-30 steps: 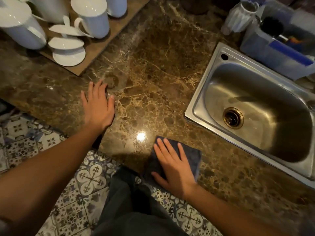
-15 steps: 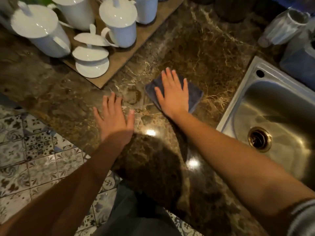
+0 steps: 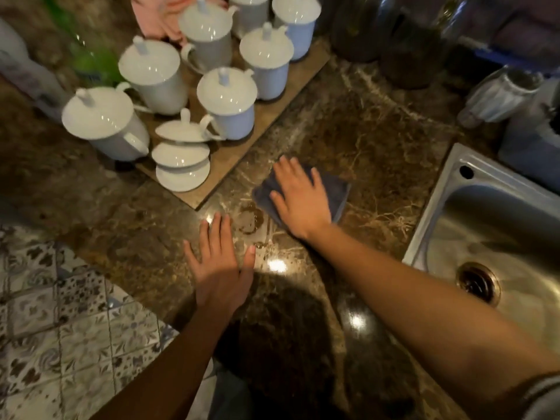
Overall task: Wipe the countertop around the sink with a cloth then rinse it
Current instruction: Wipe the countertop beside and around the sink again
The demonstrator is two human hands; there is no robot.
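Note:
A dark blue folded cloth lies flat on the brown marble countertop, left of the steel sink. My right hand presses down on the cloth with fingers spread, palm flat. My left hand rests flat on the bare countertop nearer the front edge, fingers apart, holding nothing. The sink's drain shows at the right; its far side is cut off by the frame.
A wooden board with several white lidded mugs stands just beyond the cloth. Dark jars and a ribbed cup line the back. A grey tub sits behind the sink. Patterned floor tiles lie below left.
My right hand has slid the cloth from the front edge of the counter up toward the wooden board. My left hand has stayed flat on the counter.

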